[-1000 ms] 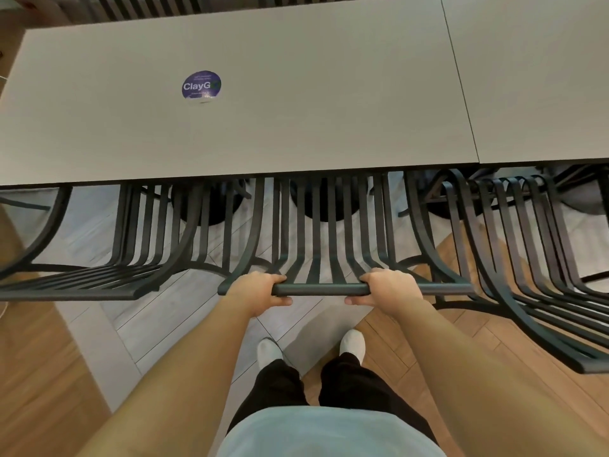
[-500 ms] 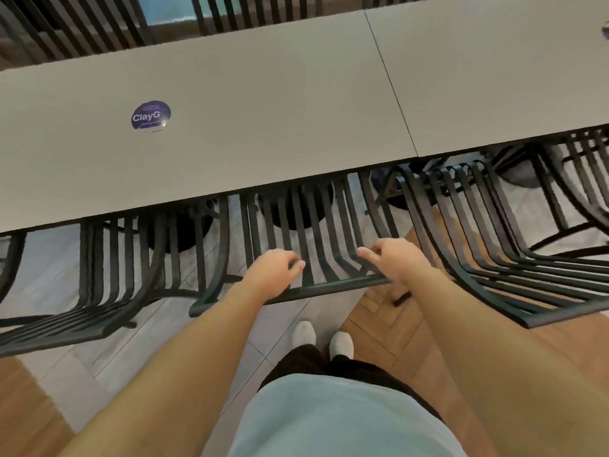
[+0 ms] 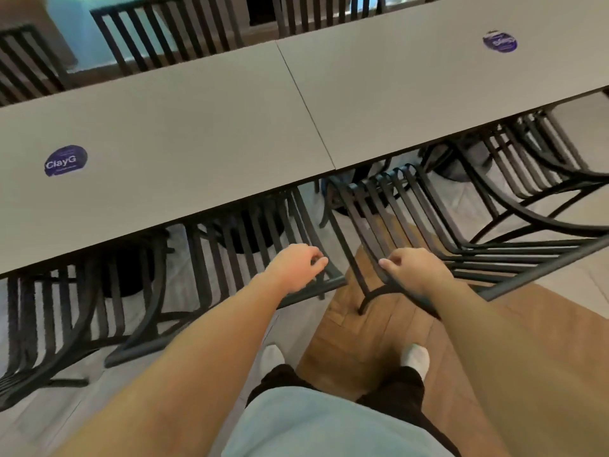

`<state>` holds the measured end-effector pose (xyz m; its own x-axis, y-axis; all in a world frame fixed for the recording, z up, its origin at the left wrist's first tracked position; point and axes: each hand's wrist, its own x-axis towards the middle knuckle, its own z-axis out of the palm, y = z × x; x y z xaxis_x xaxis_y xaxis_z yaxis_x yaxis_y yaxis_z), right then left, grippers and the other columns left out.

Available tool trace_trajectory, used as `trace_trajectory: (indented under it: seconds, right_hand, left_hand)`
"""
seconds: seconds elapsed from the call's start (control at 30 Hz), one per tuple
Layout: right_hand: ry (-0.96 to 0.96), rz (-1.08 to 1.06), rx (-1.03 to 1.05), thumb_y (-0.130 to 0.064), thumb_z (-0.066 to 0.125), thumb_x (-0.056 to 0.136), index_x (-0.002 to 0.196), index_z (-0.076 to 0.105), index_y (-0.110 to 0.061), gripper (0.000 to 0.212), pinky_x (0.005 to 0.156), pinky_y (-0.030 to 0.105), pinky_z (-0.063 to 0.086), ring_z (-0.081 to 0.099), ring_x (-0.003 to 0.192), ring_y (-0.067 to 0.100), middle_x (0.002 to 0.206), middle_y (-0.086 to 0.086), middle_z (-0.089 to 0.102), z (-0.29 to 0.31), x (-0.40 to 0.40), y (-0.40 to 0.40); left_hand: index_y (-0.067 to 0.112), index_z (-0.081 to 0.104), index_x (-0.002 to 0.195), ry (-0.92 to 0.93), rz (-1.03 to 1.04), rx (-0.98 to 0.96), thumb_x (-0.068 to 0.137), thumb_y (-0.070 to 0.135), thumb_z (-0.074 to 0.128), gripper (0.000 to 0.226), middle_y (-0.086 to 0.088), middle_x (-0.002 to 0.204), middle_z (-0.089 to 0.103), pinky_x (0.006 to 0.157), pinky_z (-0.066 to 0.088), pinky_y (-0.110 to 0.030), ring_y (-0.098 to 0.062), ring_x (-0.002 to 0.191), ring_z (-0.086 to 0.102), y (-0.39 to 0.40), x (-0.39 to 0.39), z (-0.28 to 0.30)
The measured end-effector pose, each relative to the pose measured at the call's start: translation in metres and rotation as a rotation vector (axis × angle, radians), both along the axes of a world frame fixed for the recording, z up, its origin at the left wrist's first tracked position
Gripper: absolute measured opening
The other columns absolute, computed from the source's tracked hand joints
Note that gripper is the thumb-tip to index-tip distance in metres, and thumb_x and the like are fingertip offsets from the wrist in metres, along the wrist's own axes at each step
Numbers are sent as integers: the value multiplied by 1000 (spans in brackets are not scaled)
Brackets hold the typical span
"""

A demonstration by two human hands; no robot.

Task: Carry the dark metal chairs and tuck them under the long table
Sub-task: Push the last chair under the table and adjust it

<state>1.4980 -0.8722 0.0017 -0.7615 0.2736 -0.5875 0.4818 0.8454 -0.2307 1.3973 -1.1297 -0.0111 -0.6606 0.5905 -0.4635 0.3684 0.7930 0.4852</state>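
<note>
Your left hand [image 3: 296, 263] hangs over the top rail of the middle chair [image 3: 250, 255], fingers loosely curled with nothing in them, so that chair looks released. Its slatted back stands just outside the near edge of the long table [image 3: 204, 127] while the seat reaches under the top toward 12 o'clock. Judging by that, it is tucked and its step is done.

Your right hand [image 3: 412, 272] is at 1 o'clock from your body, just above the next chair [image 3: 428, 225], fingers bent and relaxed. Whether any fingertip touches the metal you cannot tell from this angle, but it closes round nothing. That chair stands skewed, its back rail running out toward 3 o'clock and its near leg on the wooden floor [image 3: 362, 341], only partly under the table's seam.

So the step in hand is the changeover — one chair finished, the neighbour to be dealt with. The next move likely calls for both hands on that rail, a small lift, a turn to square it with the table edge, then a push toward 12 o'clock. Mind the middle chair's rail end at 9 o'clock of it, which sits close enough to catch.
</note>
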Motion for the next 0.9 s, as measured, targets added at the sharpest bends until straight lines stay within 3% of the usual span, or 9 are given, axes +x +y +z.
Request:
trace_trajectory:
  seconds: [0.23, 0.43, 0.6, 0.73, 0.9]
  right_hand:
    - [-36, 138, -24, -61, 46, 102, 121, 67, -25, 47, 83, 41, 54, 65, 99, 26, 110, 1, 72, -6, 33, 133]
    - [-82, 139, -13, -62, 48, 101, 124, 67, -20, 51, 83, 39, 52, 64, 103, 27, 112, 4, 70, 4, 55, 233]
    - [-41, 92, 2, -62, 46, 101, 127, 66, -25, 49, 90, 44, 55, 64, 104, 24, 113, 0, 71, 7, 61, 270]
    - [-60, 77, 15, -62, 46, 101, 126, 66, -23, 50, 88, 41, 54, 64, 102, 22, 112, 1, 70, 4, 70, 280]
    - [-133, 91, -28, -64, 51, 99, 130, 64, -24, 53, 93, 41, 53, 63, 110, 22, 120, 1, 69, -8, 82, 295]
  left_hand:
    - [18, 67, 132, 0, 139, 17, 108, 47, 45, 44, -4, 124, 70, 95, 54, -43, -22, 111, 65, 128, 56, 6]
    - [20, 65, 135, -18, 34, -78, 109, 47, 42, 44, -3, 127, 68, 95, 53, -40, -22, 112, 64, 206, 102, 2]
    - [21, 64, 136, -5, -31, -100, 109, 46, 43, 42, -2, 119, 66, 83, 48, -29, -19, 104, 62, 243, 108, 0]
    - [21, 64, 136, -28, -53, -84, 107, 51, 44, 46, 0, 121, 69, 90, 56, -36, -18, 105, 66, 259, 105, -4]
    - [21, 65, 135, -83, -62, -74, 107, 51, 45, 45, 1, 117, 70, 86, 55, -30, -13, 97, 65, 273, 120, -13]
